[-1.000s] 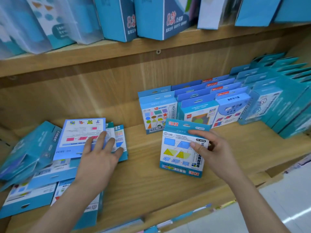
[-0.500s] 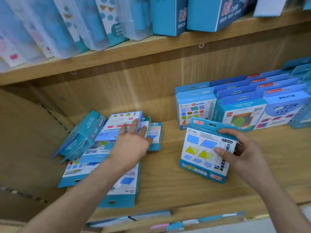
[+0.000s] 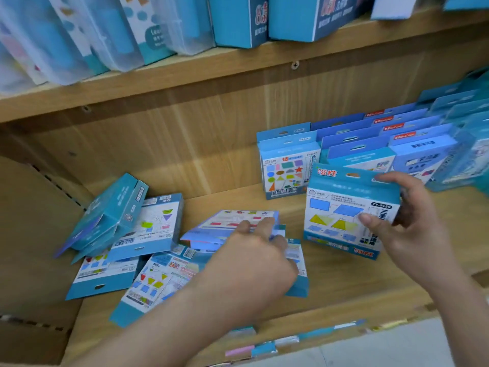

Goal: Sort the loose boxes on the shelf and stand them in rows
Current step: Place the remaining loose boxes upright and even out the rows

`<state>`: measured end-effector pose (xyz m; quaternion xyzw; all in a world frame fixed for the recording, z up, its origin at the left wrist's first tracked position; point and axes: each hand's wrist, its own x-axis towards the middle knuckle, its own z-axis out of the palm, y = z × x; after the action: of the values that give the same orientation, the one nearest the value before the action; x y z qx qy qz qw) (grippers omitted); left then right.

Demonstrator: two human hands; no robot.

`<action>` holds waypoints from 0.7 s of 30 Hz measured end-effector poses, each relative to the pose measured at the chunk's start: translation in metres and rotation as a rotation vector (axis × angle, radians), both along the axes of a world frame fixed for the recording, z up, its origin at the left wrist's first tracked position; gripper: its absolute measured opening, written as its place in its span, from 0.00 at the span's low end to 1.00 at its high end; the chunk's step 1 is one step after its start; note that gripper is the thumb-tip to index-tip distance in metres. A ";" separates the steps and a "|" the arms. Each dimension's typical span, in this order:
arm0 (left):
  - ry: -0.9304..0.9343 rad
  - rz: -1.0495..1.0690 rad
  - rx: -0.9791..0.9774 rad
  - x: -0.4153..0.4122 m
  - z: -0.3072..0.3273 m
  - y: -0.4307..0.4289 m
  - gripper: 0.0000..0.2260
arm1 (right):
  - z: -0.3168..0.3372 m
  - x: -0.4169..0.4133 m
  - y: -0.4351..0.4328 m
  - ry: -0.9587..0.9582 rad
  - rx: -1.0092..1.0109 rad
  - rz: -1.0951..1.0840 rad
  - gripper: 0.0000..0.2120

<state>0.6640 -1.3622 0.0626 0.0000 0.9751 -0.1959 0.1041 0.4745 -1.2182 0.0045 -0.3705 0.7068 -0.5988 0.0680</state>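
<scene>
Over the light wooden shelf (image 3: pixel 341 284) the person's right hand (image 3: pixel 412 229) grips a blue and white cardboard box printed with yellow triangles and blue parallelograms (image 3: pixel 341 215). The thumb presses its front face and the fingers curl over its top right corner. The box is held upright, tilted a little, just in front of the rows of standing blue hang-tab boxes (image 3: pixel 354 147) at the back right. I cannot tell whether its lower edge touches the shelf.

The left hand (image 3: pixel 254 258) reaches onto the pile of loose blue boxes lying flat (image 3: pixel 105 274). Its fingers lie across a pale blue flat box with pink shapes (image 3: pixel 232 221), which sits tilted on top of the pile. The thumb is hidden, so I cannot tell whether this hand grips the box or only rests on it.

At the far left a teal box (image 3: pixel 111 213) leans against the heap.
</scene>
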 end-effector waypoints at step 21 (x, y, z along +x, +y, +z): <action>0.170 0.136 0.653 -0.074 0.009 -0.052 0.17 | -0.014 -0.018 0.019 -0.060 0.088 0.023 0.46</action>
<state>0.5899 -1.4138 0.0714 -0.0480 0.9892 0.1348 0.0300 0.4569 -1.1992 -0.0094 -0.3569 0.7259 -0.5771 0.1122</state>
